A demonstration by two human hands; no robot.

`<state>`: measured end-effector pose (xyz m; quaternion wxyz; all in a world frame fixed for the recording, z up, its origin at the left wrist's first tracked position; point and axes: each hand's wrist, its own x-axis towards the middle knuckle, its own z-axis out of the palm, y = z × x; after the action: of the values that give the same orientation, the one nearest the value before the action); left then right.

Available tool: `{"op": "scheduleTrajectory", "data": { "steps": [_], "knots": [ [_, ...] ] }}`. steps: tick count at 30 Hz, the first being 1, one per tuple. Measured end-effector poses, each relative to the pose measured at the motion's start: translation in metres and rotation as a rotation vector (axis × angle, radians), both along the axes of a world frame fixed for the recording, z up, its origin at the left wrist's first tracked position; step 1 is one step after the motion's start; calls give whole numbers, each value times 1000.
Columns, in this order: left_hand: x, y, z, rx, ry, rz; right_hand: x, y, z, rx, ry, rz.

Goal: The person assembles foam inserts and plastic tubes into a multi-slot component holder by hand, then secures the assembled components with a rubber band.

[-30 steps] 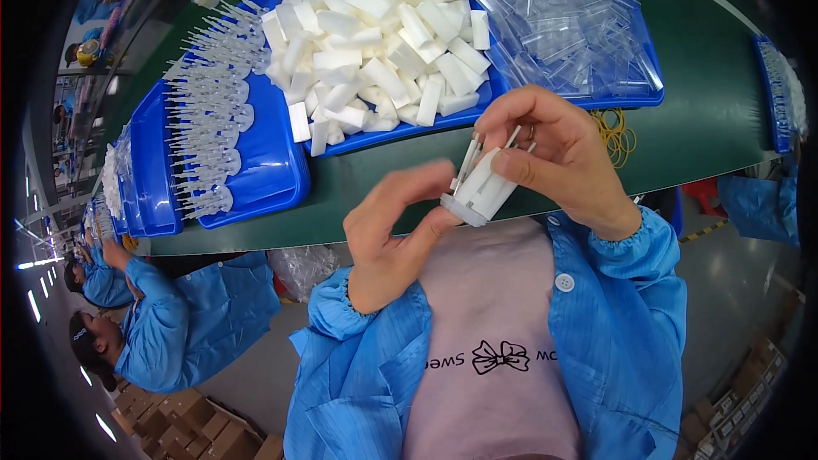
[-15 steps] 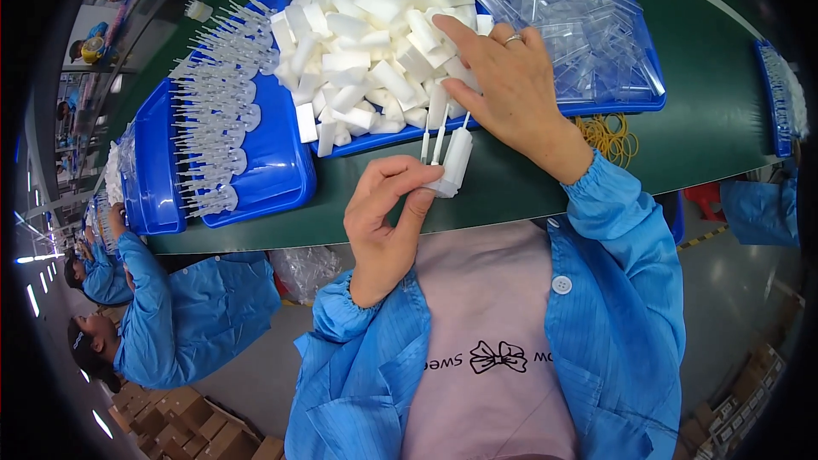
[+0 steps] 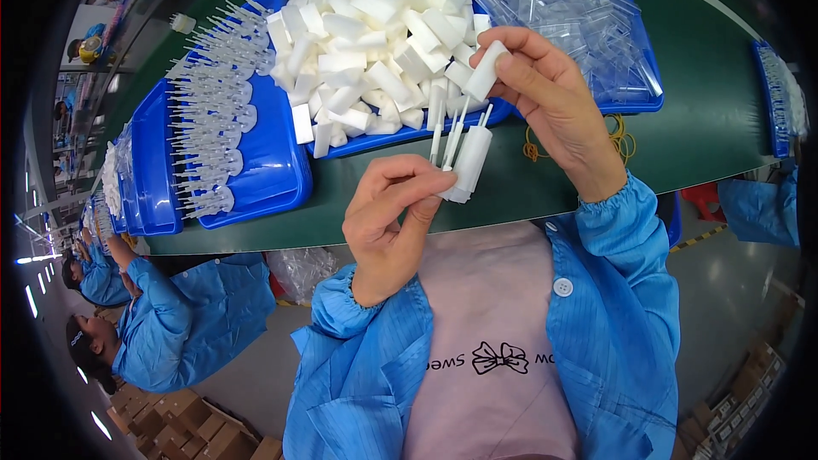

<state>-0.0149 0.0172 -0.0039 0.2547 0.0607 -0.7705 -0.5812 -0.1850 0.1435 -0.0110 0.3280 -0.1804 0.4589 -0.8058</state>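
My left hand (image 3: 388,217) pinches a small bundle of white plastic pieces with thin stems (image 3: 463,158), held upright above the near edge of the green table (image 3: 545,196). My right hand (image 3: 554,98) holds a single white plastic cap (image 3: 486,70) between thumb and fingers, just above the stems of the bundle. Right behind both hands lies a blue tray (image 3: 400,138) heaped with many loose white caps (image 3: 375,43).
A blue tray (image 3: 264,179) at the left holds rows of clear thin-stemmed parts (image 3: 209,119). Another tray at the back right is filled with clear plastic pieces (image 3: 571,8). Yellow rubber bands (image 3: 618,132) lie on the table. Other workers in blue coats sit at the lower left.
My right hand reached to the heap of caps, picked one up, and now holds it over the bundle. My left hand has kept the bundle and raised it slightly.
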Motion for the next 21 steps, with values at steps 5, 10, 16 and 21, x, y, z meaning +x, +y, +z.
{"op": "scheduleTrajectory", "data": {
  "steps": [5, 10, 16, 21],
  "knots": [
    [-2, -1, 1, 60, -11, -21, 7, -2, 3, -26, -55, 43],
    [-1, -5, -1, 31, 2, -31, -1, 7, -4, -46, -60, 185],
    [-1, -8, -5, -149, 59, -75, -3, 11, 5, 134, 153, 103],
    [-5, -6, -4, -76, 64, -19, 11, 13, 13, 173, 115, 337]
  ]
}}
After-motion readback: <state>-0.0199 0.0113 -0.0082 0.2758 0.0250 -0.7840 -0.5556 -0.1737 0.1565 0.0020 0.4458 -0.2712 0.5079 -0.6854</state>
